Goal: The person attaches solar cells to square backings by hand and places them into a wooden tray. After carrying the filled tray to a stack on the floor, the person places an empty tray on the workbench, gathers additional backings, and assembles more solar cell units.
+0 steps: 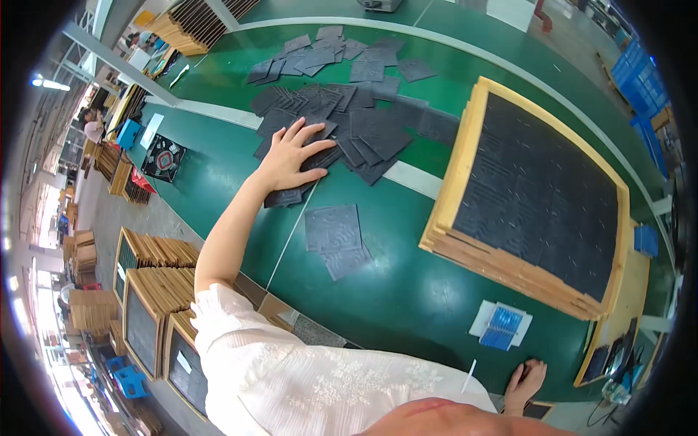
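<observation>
My left hand (294, 156) lies with fingers spread on the near left side of a heap of thin dark square sheets (378, 134). The sheets have fine ridged patterns and overlap loosely. Closer to me, a few similar sheets (333, 229) lie apart on the green table (407, 283). My right hand (526, 381) rests at the table's near edge with its fingers curled in, and nothing shows in it. A blue-patterned pad on a white sheet (502, 327) lies just beyond it.
At the right stands a stack of wood-framed trays (509, 280), the top one holding dark sheets. More dark sheets (320, 54) are scattered farther back. A square black fan (163, 158) sits at the left, and framed trays (145, 320) stand on the floor below.
</observation>
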Motion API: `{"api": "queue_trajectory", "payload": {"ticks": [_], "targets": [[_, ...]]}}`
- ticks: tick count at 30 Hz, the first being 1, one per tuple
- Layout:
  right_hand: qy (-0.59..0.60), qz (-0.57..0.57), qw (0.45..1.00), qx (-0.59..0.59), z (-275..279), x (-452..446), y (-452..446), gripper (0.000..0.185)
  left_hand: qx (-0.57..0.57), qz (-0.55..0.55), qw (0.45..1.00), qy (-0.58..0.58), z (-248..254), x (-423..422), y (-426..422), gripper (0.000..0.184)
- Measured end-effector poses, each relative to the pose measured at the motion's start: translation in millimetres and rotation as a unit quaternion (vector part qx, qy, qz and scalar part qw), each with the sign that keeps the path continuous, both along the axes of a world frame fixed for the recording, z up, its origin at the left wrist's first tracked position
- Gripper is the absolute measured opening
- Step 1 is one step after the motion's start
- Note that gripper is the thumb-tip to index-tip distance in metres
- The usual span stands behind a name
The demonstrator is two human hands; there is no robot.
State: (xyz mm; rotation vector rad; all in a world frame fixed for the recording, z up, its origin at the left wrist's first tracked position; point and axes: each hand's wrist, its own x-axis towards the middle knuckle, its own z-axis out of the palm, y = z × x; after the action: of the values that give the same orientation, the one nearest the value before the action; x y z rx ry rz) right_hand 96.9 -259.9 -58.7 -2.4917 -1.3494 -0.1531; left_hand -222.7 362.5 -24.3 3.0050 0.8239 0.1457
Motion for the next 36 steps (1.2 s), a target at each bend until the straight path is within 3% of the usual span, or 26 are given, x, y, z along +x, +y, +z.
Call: {"api": "queue_trajectory", "payload": {"ticks": [3, 5, 7, 9, 11, 14, 17, 21, 24, 27, 28, 32, 36], "targets": [[0.001, 0.0, 1.0, 0.005, -5.0, 3.8, -2.4, 0.014, -0.086, 0.031, 0.996, -0.023, 13.8, -6.4, -7.7, 0.051], [-0.05, 0.03, 0.998, 0.026, -9.1, 5.1, -1.8, 0.014, 0.001, 0.023, 0.999, -0.047, 29.7, 15.4, -6.8, 0.037], [-0.001, 0.003, 1.0, 0.019, -4.1, 2.0, 1.2, 0.013, 0.006, -0.048, 0.991, -0.127, 34.4, 62.5, -4.9, 0.04], [0.024, -0.012, 0.999, 0.022, -0.7, -1.3, 0.2, 0.013, -0.162, -0.13, 0.962, -0.179, 21.0, 125.2, 5.1, 0.053], [0.025, -0.015, 0.999, 0.039, -2.3, -1.2, 1.3, 0.013, -0.082, -0.134, 0.978, -0.138, -7.0, 182.2, 13.0, 0.065], [0.012, -0.014, 0.998, 0.055, -3.5, -2.6, -1.0, 0.013, -0.02, -0.069, 0.996, -0.055, -12.0, 234.9, 0.9, 0.066], [0.007, -0.015, 0.997, 0.07, -5.5, 0.3, -3.5, 0.013, -0.069, -0.03, 0.996, 0.057, -15.7, 238.8, 17.2, 0.063], [0.022, -0.027, 0.996, 0.081, -7.0, -0.8, -4.0, 0.013, -0.086, -0.099, 0.991, 0.024, -27.1, 203.0, 47.9, 0.061], [0.027, -0.023, 0.996, 0.086, -5.7, 0.3, -3.4, 0.013, -0.173, -0.125, 0.977, -0.03, -25.0, 176.4, 60.2, 0.066], [0.032, -0.02, 0.995, 0.089, -5.2, 0.5, -1.7, 0.013, -0.138, 0.034, 0.989, 0.051, -11.2, 166.8, 49.4, 0.076], [0.033, -0.02, 0.995, 0.088, -4.7, 1.1, -1.9, 0.013, -0.178, 0.043, 0.983, 0.025, -16.4, 166.3, 60.5, 0.08], [0.037, -0.028, 0.995, 0.09, -4.1, -0.8, -2.2, 0.013, -0.179, 0.065, 0.972, 0.141, -5.3, 183.9, 72.2, 0.08], [0.028, -0.02, 0.995, 0.098, -4.5, 1.0, -2.5, 0.014, -0.238, 0.044, 0.962, 0.124, 3.9, 196.5, 69.2, 0.068]]}}
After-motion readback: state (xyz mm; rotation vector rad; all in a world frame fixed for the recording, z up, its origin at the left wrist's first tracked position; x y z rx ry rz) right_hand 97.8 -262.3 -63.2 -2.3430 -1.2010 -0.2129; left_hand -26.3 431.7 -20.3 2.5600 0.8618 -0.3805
